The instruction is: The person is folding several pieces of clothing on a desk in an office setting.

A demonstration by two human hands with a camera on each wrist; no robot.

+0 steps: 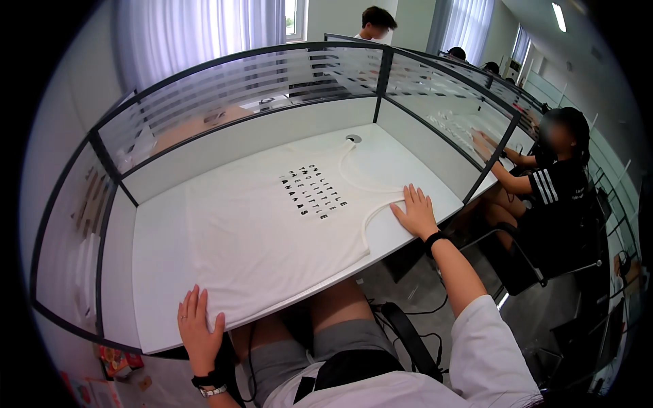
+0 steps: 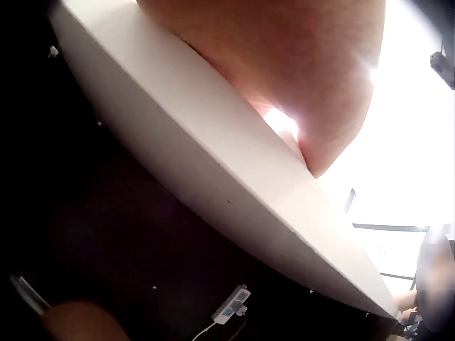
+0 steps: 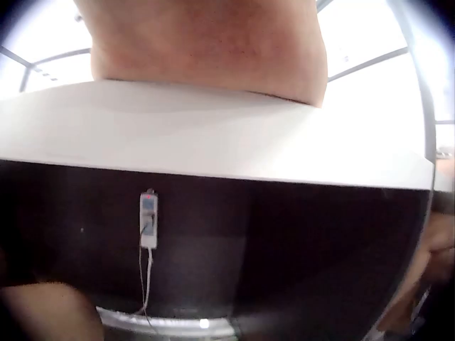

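Note:
A white sleeveless top point(image 1: 272, 238) with rows of black lettering lies spread on the white desk, its neckline toward the right and its hem toward the left. My right hand point(image 1: 416, 212) rests with straight fingers on the desk at the end of the near shoulder strap. By the front edge, my left hand point(image 1: 197, 323) lies flat with fingers spread at the near hem corner. In the wrist views, the left hand point(image 2: 284, 64) and the right hand point(image 3: 206, 46) press down at the desk edge, fingers hidden.
Grey-framed partitions point(image 1: 248, 136) with striped glass enclose the desk point(image 1: 160, 272). A round cable hole point(image 1: 353, 139) sits at the back. Under the desk hangs a power strip point(image 3: 148, 220). Another person point(image 1: 561, 173) sits at a neighbouring desk on the right.

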